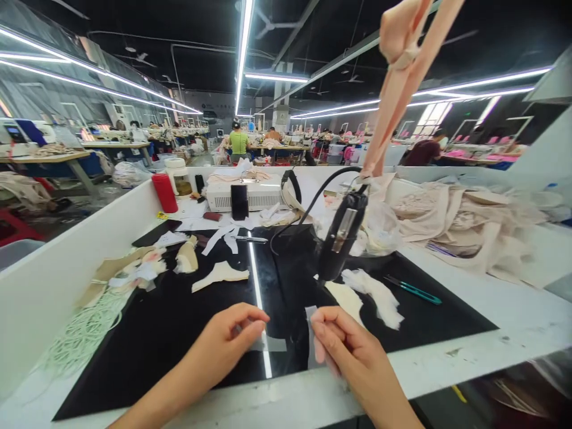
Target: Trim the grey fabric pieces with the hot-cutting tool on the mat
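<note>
My left hand hovers over the front of a glossy black board, its fingers curled in and thumb close to the index finger. A translucent strip shows just beyond those fingertips; I cannot tell whether they grip it. In my right hand, thumb and fingers are pinched on another thin translucent strip, which hangs down at the board's front edge. Beyond the right hand lie a cream fabric piece and a crumpled white piece. A curved cream piece rests farther back.
A black hand tool hangs from peach fabric straps. Teal tweezers lie on the right. Green cord is heaped at left. Behind stand a white box-shaped device, a phone and a red thread cone. Beige fabric is piled right.
</note>
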The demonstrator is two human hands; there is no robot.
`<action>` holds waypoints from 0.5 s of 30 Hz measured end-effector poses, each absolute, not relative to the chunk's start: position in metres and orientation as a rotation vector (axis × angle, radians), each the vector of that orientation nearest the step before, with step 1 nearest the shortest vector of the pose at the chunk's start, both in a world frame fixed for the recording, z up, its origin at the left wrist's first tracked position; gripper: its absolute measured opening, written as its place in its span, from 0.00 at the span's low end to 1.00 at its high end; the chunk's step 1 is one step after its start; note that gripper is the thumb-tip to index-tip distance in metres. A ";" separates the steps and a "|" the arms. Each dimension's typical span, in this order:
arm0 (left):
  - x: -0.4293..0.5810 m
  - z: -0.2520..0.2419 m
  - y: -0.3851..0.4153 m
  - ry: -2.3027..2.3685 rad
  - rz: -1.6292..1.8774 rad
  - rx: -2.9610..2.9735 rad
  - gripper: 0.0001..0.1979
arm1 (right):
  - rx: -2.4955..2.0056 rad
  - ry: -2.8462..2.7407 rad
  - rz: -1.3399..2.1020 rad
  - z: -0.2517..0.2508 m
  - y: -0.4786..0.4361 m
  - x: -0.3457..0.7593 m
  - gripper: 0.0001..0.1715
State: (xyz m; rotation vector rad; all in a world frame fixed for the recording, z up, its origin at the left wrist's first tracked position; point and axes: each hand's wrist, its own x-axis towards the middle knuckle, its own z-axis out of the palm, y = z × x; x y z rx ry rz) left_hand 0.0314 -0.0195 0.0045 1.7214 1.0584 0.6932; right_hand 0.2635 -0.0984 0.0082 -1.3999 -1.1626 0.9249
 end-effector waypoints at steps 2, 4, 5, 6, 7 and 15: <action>0.043 0.011 -0.031 0.899 0.601 1.563 0.21 | -1.374 -1.234 1.012 0.006 -0.101 0.251 0.27; 0.052 0.014 -0.039 0.755 0.597 1.414 0.24 | -1.349 -1.307 1.043 0.004 -0.101 0.242 0.26; 0.055 0.014 -0.041 0.700 0.603 1.337 0.25 | -1.333 -1.336 1.057 0.003 -0.101 0.239 0.25; 0.057 0.014 -0.044 0.663 0.600 1.268 0.24 | -1.319 -1.355 1.072 0.002 -0.101 0.236 0.24; 0.058 0.014 -0.045 0.667 0.607 1.198 0.24 | -1.308 -1.363 1.088 0.001 -0.101 0.234 0.23; 0.047 0.014 -0.043 0.924 0.755 1.004 0.27 | -1.303 -1.164 1.365 -0.011 -0.103 0.253 0.31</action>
